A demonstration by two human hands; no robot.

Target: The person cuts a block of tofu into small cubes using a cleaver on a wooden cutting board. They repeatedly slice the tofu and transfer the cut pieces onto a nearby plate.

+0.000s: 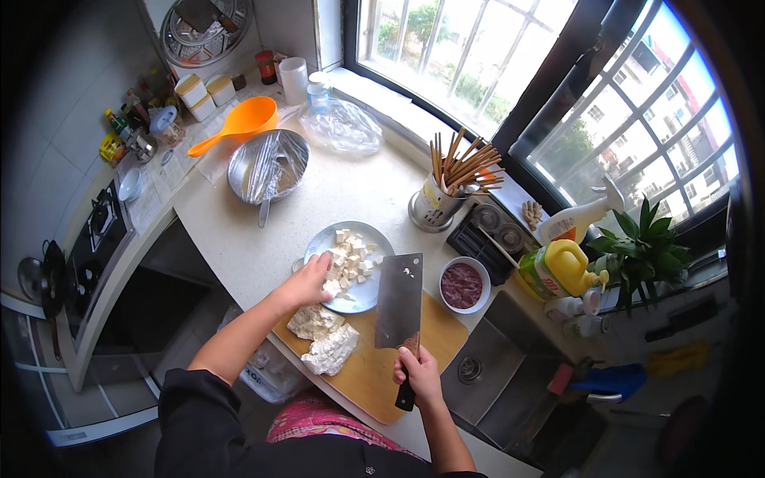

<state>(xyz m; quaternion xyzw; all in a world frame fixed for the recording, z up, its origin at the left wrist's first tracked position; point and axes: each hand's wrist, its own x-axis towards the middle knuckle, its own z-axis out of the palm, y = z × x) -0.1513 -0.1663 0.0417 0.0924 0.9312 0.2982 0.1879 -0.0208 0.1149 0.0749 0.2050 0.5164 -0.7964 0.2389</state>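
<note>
My right hand grips the handle of a wide cleaver, whose blade lies flat above the wooden cutting board with a few tofu bits stuck to it. My left hand rests at the near edge of a pale blue plate, its fingers on the tofu cubes piled there. Uncut slabs of white tofu sit on the board's left end, just below my left hand.
A small bowl of dark red paste stands right of the cleaver. A chopstick holder, a foil-covered metal bowl, an orange scoop and a plastic bag sit farther back. The sink lies right, a stove left.
</note>
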